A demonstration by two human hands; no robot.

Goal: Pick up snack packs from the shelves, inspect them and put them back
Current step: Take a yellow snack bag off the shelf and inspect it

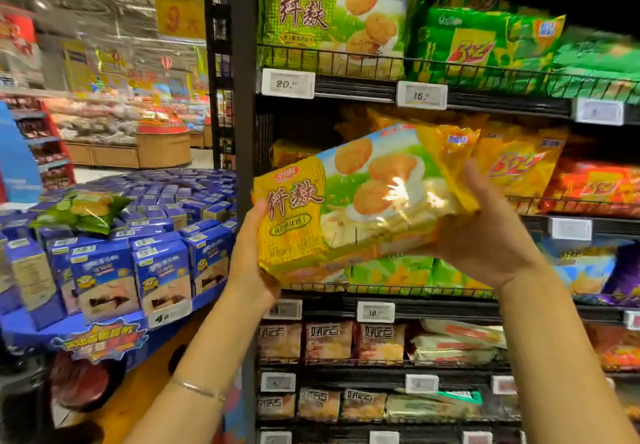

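Here, a large yellow plastic biscuit pack with a cookie picture [349, 201] is held up in front of the black wire-fronted shelf unit [381, 308], level with the second shelf from the top, tilted so its right end sits higher. Left hand [251, 253] grips the lower left corner, thumb on the front face, the other fingers behind and unseen. Right hand [485, 232] cups the right end from below and behind, fingers [472, 180] curled over the pack's edge. Printed face is turned to the camera, so likely the inspect step: two-hand hold keeps the floppy film flat enough to read. Dark gap on the shelf behind the pack's upper left looks like the slot it belongs in, a judgement only.

Nearby: a matching green-yellow biscuit pack [332, 21] on the top shelf, white price tags [287, 83] on the shelf rails, orange-yellow snack bags [516, 166] just behind the right hand. Left of the shelves, a round blue display of stacked blue cartons [104, 270] with a loose green wrapped pack [81, 211] lying on top.

Hard to tell: glare blots the pack's centre, small print is unreadable, the back face is hidden. Right-side shelves are blurred, and the right-hand tags can't be read. Far aisle is smeared.
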